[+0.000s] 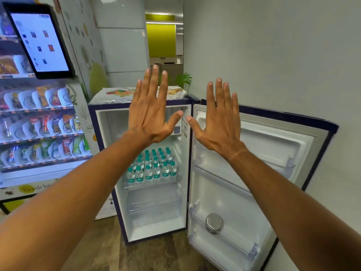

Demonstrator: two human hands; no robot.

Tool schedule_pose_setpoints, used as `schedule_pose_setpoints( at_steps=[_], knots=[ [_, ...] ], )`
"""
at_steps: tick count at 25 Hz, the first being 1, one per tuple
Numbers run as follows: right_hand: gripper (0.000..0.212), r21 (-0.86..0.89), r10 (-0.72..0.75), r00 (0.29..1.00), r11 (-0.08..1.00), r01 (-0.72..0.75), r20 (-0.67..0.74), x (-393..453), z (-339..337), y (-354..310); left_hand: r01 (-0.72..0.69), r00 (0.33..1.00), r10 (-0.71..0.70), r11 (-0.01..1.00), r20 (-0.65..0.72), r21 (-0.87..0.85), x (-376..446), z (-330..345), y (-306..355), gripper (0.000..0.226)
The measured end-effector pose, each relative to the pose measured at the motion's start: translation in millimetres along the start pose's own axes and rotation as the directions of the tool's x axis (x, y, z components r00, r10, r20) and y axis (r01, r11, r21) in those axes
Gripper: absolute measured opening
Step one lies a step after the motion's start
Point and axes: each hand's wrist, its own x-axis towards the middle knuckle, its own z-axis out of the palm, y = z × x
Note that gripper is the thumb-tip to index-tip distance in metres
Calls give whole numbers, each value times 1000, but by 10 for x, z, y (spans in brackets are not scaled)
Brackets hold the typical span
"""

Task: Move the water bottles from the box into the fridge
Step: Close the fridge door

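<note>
A small dark-blue fridge (101, 133) stands open, its door (273, 145) swung to the right. Several small water bottles (154, 167) with teal caps and labels stand packed on its upper shelf. The shelves below them hold nothing. My left hand (150, 112) and my right hand (218, 122) are both raised in front of the fridge's top compartment, backs toward me, fingers spread, holding nothing. The thumbs nearly meet. No box shows in the head view.
A snack vending machine (39, 122) with a touchscreen (41, 42) stands at the left. A round steel container (214, 222) sits in the door's lower rack. A grey wall runs along the right, wooden floor lies below, and a corridor opens behind.
</note>
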Motion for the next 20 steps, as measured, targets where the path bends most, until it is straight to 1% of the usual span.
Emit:
schedule_pose_setpoints(
  at_steps=[2, 6, 11, 14, 20],
  knots=[
    [100, -29, 35, 999, 999, -35, -8, 162, 35, 81, -5, 1000, 5, 1000, 1, 15, 165, 138, -24, 99],
    [100, -115, 92, 995, 989, -88, 27, 244, 173, 261, 7, 1000, -7, 1000, 22, 8, 340, 482, -67, 98],
    [100, -234, 188, 980, 958, -167, 69, 189, 305, 633, -47, 998, 49, 997, 44, -57, 508, 885, 35, 96],
    [101, -289, 262, 961, 930, -226, 90, 117, 321, 937, -68, 994, 74, 994, 74, -87, 596, 1058, 203, 96],
    [103, -391, 401, 901, 865, -313, 166, -137, 274, 1758, -80, 993, 89, 991, 79, -108, 587, 1314, 541, 96]
  ],
)
